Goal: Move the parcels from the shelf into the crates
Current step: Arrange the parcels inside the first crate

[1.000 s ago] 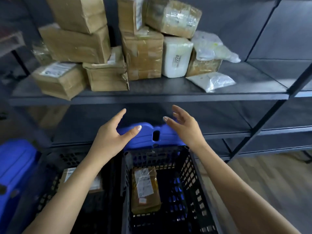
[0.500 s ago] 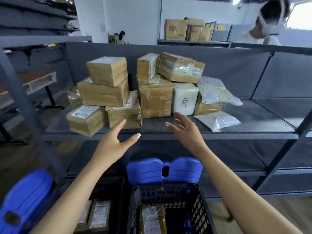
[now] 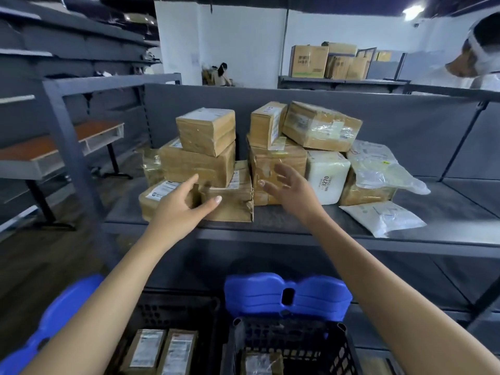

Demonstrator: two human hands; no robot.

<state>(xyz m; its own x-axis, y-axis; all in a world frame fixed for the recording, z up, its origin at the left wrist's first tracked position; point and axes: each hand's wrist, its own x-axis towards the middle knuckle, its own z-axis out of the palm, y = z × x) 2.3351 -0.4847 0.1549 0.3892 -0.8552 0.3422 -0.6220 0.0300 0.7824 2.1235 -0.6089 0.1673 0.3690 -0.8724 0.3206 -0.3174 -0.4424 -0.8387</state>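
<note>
shelf (image 3: 297, 228) | stacked brown parcels (image 3: 198, 163) | white bag (image 3: 382, 217)

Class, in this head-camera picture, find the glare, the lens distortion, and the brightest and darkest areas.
Head view: glare glints on the tape-wrapped parcel and the clear plastic bag; the ceiling lamp is blown out white; the wide-angle lens makes the left shelf post lean; the black crate at the bottom sits in shade; the right hand looks slightly smeared at its fingertips.
</note>
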